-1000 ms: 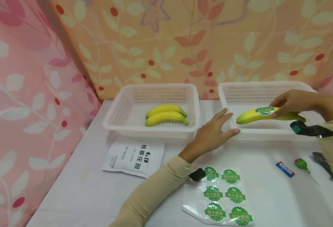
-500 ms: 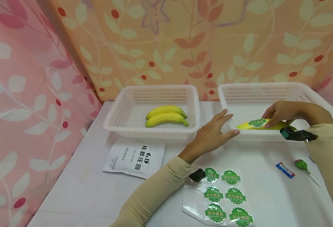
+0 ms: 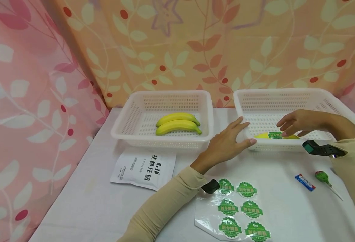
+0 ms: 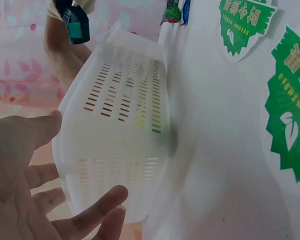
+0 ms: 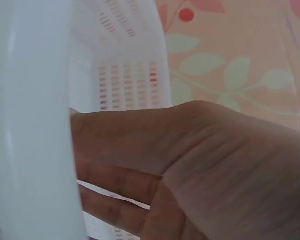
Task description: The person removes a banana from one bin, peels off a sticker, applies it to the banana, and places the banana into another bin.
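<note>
In the head view a banana (image 3: 263, 135) with a green sticker (image 3: 275, 135) lies inside the right white basket (image 3: 274, 142), partly hidden behind its front rim. My right hand (image 3: 306, 121) is just above it, fingers loosely spread and apart from one another; the right wrist view does not show the banana. My left hand (image 3: 224, 143) rests with extended fingers at the near left corner of that same basket. In the left wrist view the fingers (image 4: 92, 212) lie along the basket's wall (image 4: 110, 145) and the thumb touches its rim.
A left white basket (image 3: 162, 138) holds two bananas (image 3: 177, 126). In front of it lies a white printed pouch (image 3: 144, 168). A sheet of green round stickers (image 3: 228, 207), a small blue-and-red wrapped candy (image 3: 305, 182) and a lollipop (image 3: 322, 176) are on the white table.
My right hand lowered the stickered banana into the right basket and let go, its fingers now spread above it. The left hand stayed at the basket's corner.
</note>
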`<state>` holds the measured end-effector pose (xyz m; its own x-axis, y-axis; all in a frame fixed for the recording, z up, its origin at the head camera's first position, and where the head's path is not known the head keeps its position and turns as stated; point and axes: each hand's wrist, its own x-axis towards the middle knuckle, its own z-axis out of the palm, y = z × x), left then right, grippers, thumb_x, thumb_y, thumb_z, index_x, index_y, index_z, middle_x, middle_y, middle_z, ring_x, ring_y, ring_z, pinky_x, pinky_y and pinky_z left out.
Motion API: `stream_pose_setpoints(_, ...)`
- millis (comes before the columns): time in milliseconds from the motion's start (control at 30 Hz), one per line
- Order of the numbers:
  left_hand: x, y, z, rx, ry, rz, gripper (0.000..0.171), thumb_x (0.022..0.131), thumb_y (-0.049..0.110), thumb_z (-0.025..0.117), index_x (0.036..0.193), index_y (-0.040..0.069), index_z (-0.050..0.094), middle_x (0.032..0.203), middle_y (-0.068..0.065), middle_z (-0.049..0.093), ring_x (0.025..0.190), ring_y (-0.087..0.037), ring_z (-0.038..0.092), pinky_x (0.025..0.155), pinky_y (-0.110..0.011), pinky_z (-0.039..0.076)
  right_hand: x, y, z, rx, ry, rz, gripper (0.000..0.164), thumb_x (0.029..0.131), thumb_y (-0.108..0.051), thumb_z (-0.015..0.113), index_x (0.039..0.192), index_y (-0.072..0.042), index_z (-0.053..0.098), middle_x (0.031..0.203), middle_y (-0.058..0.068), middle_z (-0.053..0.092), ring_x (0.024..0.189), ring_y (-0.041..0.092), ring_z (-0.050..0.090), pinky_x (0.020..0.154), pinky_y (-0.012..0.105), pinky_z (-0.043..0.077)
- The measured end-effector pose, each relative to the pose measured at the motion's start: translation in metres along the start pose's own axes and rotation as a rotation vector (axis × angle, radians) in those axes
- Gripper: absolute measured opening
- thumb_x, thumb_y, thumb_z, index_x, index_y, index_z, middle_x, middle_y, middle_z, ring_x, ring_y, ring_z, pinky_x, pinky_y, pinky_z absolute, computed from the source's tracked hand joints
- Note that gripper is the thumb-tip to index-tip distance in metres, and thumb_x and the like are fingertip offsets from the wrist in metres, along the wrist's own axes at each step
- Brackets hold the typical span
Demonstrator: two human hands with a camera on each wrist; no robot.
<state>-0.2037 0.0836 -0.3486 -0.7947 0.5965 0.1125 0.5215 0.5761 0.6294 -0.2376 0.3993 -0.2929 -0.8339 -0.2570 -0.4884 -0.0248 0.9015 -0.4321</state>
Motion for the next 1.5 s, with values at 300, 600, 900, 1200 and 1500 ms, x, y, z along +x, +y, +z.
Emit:
stream_pose_setpoints(300,0.000,0.000,0.001,0.001,-0.009,-0.006,0.070,0.104,0.064,0.054,0.166,0.038,0.034,0.175,0.023,0.012,0.157,-0.008,0.033,0.115,-0.047,0.045,-0.023,-0.024,0.030,-0.026,0.264,-0.196,0.053,0.098,-0.032,0.074,0.141,-0.002,0.064,0.135,0.023,0.069,0.119,0.046,0.069,0.092,0.068,0.056)
stream_pose_setpoints(600,0.000,-0.001,0.000,0.008,-0.003,0.000,0.070,0.105,0.064,0.053,0.166,0.037,0.033,0.176,0.022,0.011,0.157,-0.007,0.032,0.114,-0.046,0.047,-0.038,-0.045,0.061,0.033,0.348,-0.299,0.037,0.099,-0.028,0.076,0.133,-0.013,0.073,0.131,0.012,0.073,0.113,0.024,0.072,0.084,0.035,0.060)
stream_pose_setpoints(900,-0.003,-0.003,-0.003,-0.086,-0.020,0.050,0.070,0.105,0.053,0.061,0.166,0.030,0.036,0.177,0.015,0.015,0.117,-0.008,0.069,0.094,-0.025,0.054,-0.039,-0.054,0.079,0.067,0.439,-0.245,0.030,0.100,-0.033,0.076,0.126,-0.020,0.079,0.128,0.009,0.075,0.108,0.016,0.070,0.080,0.025,0.054)
stream_pose_setpoints(1200,-0.052,-0.015,-0.033,-0.244,-0.019,0.294,0.062,0.104,0.030,0.071,0.160,0.017,0.046,0.153,-0.004,0.053,0.120,-0.011,0.067,0.090,-0.013,0.054,-0.038,-0.056,0.081,0.063,0.464,-0.253,0.027,0.100,-0.032,0.076,0.124,-0.021,0.080,0.126,0.008,0.076,0.099,0.005,0.067,0.079,0.025,0.053)
stream_pose_setpoints(1500,-0.098,-0.065,-0.095,-0.200,0.226,0.246,0.054,0.096,0.016,0.081,0.146,0.010,0.062,0.139,-0.005,0.063,0.118,-0.023,0.070,0.091,-0.031,0.061,-0.039,-0.055,0.082,0.051,0.448,-0.224,0.028,0.100,-0.035,0.075,0.126,-0.024,0.079,0.129,0.007,0.075,0.102,0.003,0.066,0.079,0.025,0.052)
